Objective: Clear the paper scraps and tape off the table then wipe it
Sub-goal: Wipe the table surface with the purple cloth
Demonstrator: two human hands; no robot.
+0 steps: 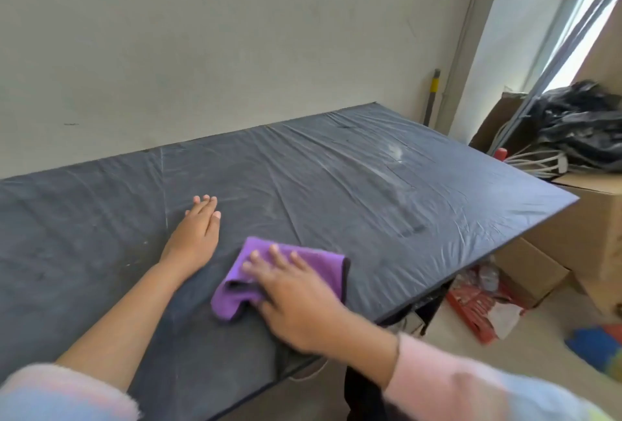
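Observation:
The table (353, 185) is covered in wrinkled dark grey plastic sheet with pale smears toward its far right. My right hand (296, 299) presses flat on a folded purple cloth (313, 262) near the table's front edge. Palm down on the sheet a little to the left of the cloth rests my left hand (197, 235), its fingers together and holding nothing. No paper scraps or tape rolls show on the tabletop.
The table's back edge meets a pale wall. Cardboard boxes (592, 218) with black plastic bags (582, 124) and white cables stand to the right. On the floor under the right corner lie a red crate (478, 309) and a blue object (595, 346).

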